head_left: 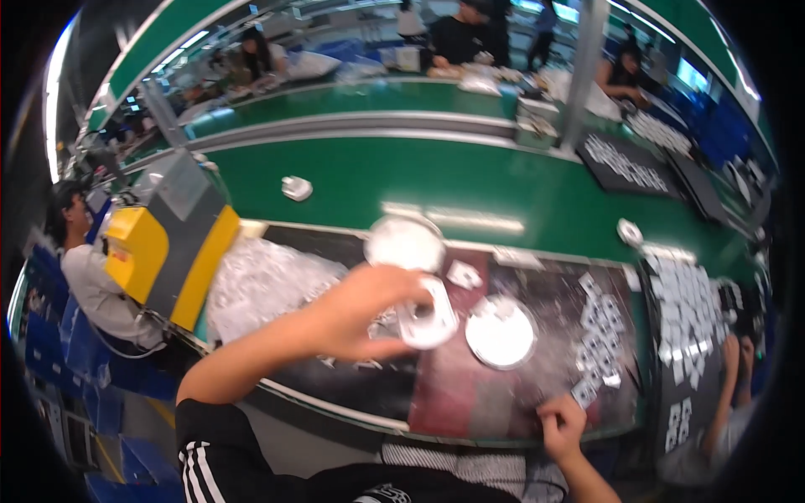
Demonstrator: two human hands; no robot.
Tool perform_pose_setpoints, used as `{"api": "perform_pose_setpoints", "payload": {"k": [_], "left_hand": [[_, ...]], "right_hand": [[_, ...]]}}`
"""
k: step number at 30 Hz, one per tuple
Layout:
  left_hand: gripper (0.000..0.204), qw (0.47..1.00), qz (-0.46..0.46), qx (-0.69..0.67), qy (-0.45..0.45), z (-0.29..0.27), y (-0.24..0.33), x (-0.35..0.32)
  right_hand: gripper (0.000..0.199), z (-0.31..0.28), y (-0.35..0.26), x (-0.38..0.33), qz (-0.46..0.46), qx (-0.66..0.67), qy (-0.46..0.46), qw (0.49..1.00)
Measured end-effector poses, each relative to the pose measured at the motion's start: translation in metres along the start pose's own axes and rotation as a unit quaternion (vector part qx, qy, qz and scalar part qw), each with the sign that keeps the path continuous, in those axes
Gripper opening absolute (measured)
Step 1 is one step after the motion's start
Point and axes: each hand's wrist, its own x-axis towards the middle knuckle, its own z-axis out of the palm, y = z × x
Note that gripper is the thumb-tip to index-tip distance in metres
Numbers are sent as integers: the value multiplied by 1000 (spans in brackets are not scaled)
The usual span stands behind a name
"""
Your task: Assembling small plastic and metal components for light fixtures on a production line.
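Observation:
My left hand [356,306] reaches over the middle of the bench, thumb and fingers gripping the edge of a white rounded plastic housing [432,323] that is raised above the mat. Close to the mat's front edge is my right hand [563,426], its fingers curled together; whatever they hold, if anything, is too small to make out. Just beyond it, small white square pieces [599,339] lie in loose rows. Between my hands stands a round white dish [501,345] with small pale parts in it. A second round white dish [407,243] sits behind the housing, and a small white part [464,275] lies beside it.
A clear plastic heap [264,281] lies on the left beside a yellow and grey machine [172,243]. One white piece [296,188] rests on the green belt [369,172]. Black trays [629,168] hold white parts at the right. Other people work across the belt and on both sides.

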Motion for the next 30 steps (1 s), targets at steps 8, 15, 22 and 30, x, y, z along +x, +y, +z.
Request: {"api": "perform_pose_setpoints", "payload": {"k": [8,15,22,30], "left_hand": [[55,990,11,-106,-93,195,64,38],[54,997,-4,-47,-54,195,101,55],[16,843,267,-451,123,108,261,100],[13,846,-323,-377,196,75,342,106]], "right_hand": [[14,7,32,-5,99,270,99,953],[13,0,30,-16,139,316,152,926],[15,0,18,-5,112,358,135,917],[20,4,29,-9,81,304,166,935]]}}
